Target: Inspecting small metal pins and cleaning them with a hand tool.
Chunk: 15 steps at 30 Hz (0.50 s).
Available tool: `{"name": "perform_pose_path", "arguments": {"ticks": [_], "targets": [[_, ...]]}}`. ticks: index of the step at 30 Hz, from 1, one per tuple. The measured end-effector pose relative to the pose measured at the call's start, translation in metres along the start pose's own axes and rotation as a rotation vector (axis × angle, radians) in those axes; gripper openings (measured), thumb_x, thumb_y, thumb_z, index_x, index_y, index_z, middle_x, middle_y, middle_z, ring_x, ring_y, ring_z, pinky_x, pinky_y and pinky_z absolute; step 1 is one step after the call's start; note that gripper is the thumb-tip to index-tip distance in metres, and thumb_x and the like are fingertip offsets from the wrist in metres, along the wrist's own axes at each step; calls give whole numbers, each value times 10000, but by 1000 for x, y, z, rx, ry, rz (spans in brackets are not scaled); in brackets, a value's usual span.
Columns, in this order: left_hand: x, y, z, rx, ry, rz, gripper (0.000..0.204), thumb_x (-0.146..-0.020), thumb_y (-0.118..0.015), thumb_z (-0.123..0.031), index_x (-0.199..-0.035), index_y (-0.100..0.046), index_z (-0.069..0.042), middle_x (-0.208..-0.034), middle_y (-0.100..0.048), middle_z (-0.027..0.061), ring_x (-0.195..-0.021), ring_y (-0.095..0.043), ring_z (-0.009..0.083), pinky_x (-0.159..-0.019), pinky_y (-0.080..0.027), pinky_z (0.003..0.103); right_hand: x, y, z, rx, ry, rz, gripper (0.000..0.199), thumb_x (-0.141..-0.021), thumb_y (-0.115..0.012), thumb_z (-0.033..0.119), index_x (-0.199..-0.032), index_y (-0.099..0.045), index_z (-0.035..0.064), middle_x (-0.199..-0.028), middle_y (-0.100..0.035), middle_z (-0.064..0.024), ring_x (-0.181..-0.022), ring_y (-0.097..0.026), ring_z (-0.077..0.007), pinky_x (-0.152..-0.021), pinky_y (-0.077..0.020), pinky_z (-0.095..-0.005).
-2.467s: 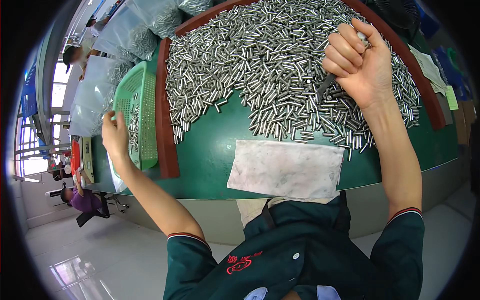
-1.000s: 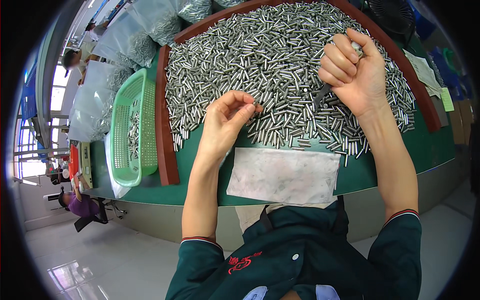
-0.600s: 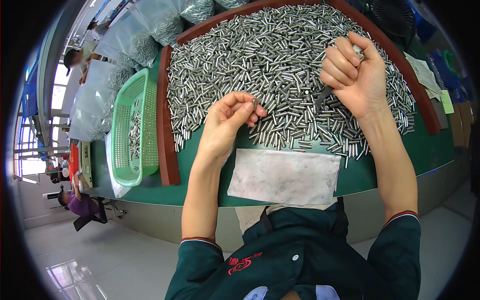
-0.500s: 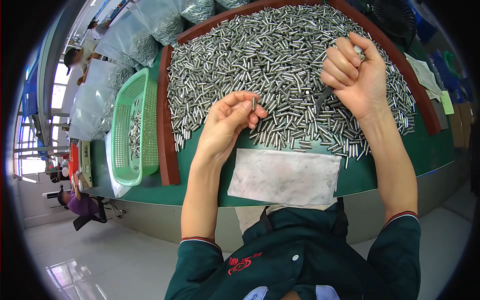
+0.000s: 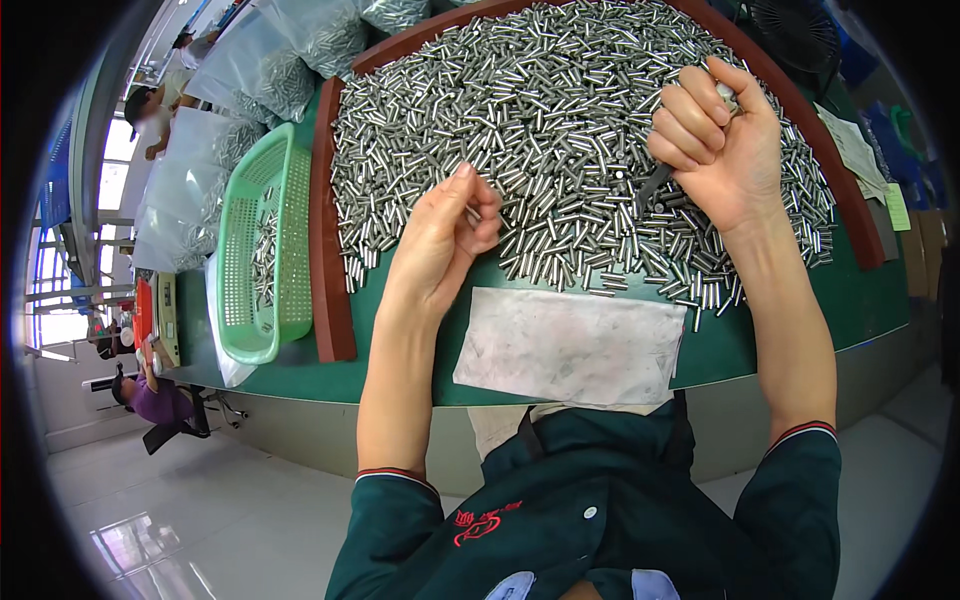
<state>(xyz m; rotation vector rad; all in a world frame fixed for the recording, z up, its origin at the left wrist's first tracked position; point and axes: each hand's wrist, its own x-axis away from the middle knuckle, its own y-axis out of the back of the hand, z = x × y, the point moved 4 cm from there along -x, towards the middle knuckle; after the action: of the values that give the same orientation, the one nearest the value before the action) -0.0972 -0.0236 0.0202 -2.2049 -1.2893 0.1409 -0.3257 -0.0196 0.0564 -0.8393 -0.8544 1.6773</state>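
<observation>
Small shiny metal pins [image 5: 560, 130] lie in a wide heap on the green table. My left hand [image 5: 445, 230] hovers just over the near left edge of the heap, its fingers curled in and the thumb pointing up. No pin shows in it now; whatever the curled fingers hold is hidden. Over the right side of the heap, my right hand [image 5: 720, 145] is closed in a fist around a slim tool. Its dark flat end [image 5: 653, 188] sticks out below the fingers and a pale end shows by the thumb; the rest is covered.
Reddish-brown bars [image 5: 328, 230] border the heap. A stained whitish cloth [image 5: 568, 345] lies before me. To the left stands a green basket [image 5: 295, 250] holding some pins. Beyond it are clear bags [image 5: 285, 85] of metal parts. Papers [image 5: 850, 145] and a fan [image 5: 790, 35] are at right.
The pin that was pinched in my left fingertips is no longer visible. That hand has turned and curled, with its thumb raised. My right hand keeps its grip, shifted very slightly.
</observation>
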Motion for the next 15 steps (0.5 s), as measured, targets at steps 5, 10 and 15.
{"name": "perform_pose_path", "arguments": {"ticks": [5,10,15], "targets": [[6,-7,-5,-1112,-166,-334,162,-745,-679,-135,-706,-593,-3,-498,-393,-35,-462,-317,45,-434,-254,225,1,-1,-1,13,8,46,403,-918,-357,261,-541,-308,129,-465,-234,30,-406,-187,-78,-406,-182,-234],[8,-19,-1,-1417,-275,-399,163,-697,-678,-124,-712,-592,14,-463,-353,2,-432,-323,79,-425,-294,277,1,-2,-1,10,10,48,406,-918,-362,262,-538,-304,131,-462,-230,30,-405,-184,-77,-406,-179,-234],[2,-5,0,-803,-153,-277,115,-781,-617,-105,-771,-581,3,-608,-533,2,-490,-383,42,-452,-308,206,1,-2,1,8,7,36,399,-897,-374,269,-530,-307,128,-455,-229,32,-404,-184,-79,-402,-180,-236]]}}
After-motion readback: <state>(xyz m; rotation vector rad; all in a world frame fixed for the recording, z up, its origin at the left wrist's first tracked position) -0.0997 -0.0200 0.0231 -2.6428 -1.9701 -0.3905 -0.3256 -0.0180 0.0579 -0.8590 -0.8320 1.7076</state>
